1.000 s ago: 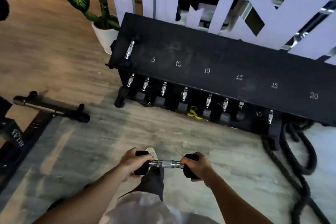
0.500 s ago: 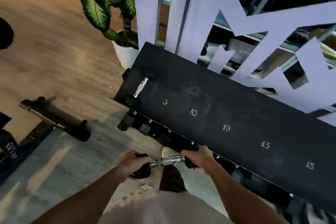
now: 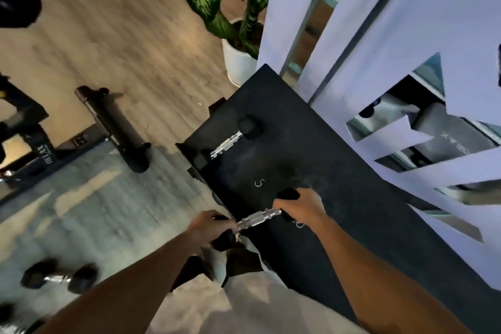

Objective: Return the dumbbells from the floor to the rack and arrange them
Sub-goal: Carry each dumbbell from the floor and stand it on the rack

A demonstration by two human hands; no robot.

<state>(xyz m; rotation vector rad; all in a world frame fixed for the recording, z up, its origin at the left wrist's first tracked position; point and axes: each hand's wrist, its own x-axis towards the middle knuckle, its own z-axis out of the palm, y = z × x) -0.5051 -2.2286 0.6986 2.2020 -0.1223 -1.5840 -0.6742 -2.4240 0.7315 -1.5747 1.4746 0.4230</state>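
Observation:
I hold a small black dumbbell (image 3: 256,221) with a chrome handle by its two ends. My left hand (image 3: 207,228) grips the near end at the rack's front edge. My right hand (image 3: 301,206) grips the far end over the rack top. The black rack (image 3: 366,225) has a flat top marked with chalk numbers, and the dumbbell sits just right of the "5" mark. Another small dumbbell (image 3: 226,144) lies on the rack's left end. A third dumbbell (image 3: 58,278) rests on the floor at lower left.
A potted plant (image 3: 238,62) in a white pot stands behind the rack's left end. A black bench frame (image 3: 113,127) lies on the floor to the left. A white cut-out partition (image 3: 406,49) rises right behind the rack.
I have stepped up to the rack and raised the dumbbell from knee height over the floor onto the rack top beside the "5" mark. The view has swung left and tilted.

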